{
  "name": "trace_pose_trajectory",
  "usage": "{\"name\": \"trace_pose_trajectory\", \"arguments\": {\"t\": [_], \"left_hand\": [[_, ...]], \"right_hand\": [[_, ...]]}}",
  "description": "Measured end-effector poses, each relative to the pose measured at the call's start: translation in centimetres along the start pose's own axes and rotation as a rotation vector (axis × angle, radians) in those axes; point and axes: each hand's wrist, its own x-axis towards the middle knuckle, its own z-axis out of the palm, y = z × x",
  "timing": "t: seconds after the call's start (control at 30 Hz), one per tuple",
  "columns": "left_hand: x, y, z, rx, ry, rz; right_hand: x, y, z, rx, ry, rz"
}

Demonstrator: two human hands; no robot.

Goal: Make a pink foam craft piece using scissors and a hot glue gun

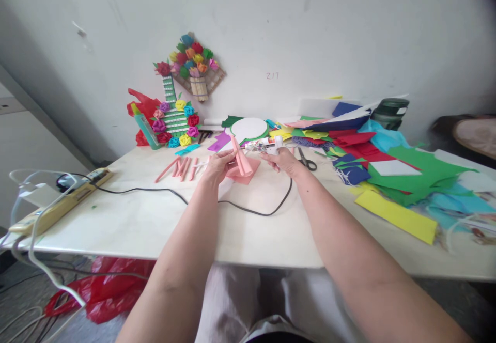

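Note:
My left hand (217, 168) pinches a folded pink paper piece (243, 166) and holds it above the white table (240, 219). My right hand (284, 160) grips a small glue tube (264, 144) with its tip pointing left, close to the top of the pink paper. Several rolled pink paper strips (182, 168) lie on the table just left of my left hand.
Scissors (307, 160) lie right of my right hand. A heap of coloured paper sheets (391, 172) covers the right side. Paper flower crafts (176, 121) and a white disc (250, 127) stand at the back. A black cable (248, 209) and a power strip (62, 201) lie on the left.

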Motion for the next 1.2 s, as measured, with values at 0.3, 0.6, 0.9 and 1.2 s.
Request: {"name": "trace_pose_trajectory", "arguments": {"t": [0.3, 0.6, 0.9, 1.2], "left_hand": [[-0.4, 0.4, 0.6, -0.005, -0.021, -0.047], [-0.5, 0.4, 0.7, 0.034, -0.058, -0.068], [-1.0, 0.7, 1.1, -0.004, -0.09, -0.109], [-0.9, 0.6, 0.8, -0.004, -0.112, -0.127]], "right_hand": [[0.0, -0.3, 0.1, 0.014, 0.036, 0.002], [0.0, -0.1, 0.1, 0.027, 0.064, -0.009], [0.1, 0.0, -0.1, 0.052, 0.125, -0.021], [0.0, -0.4, 0.0, 0.055, 0.159, -0.001]]}}
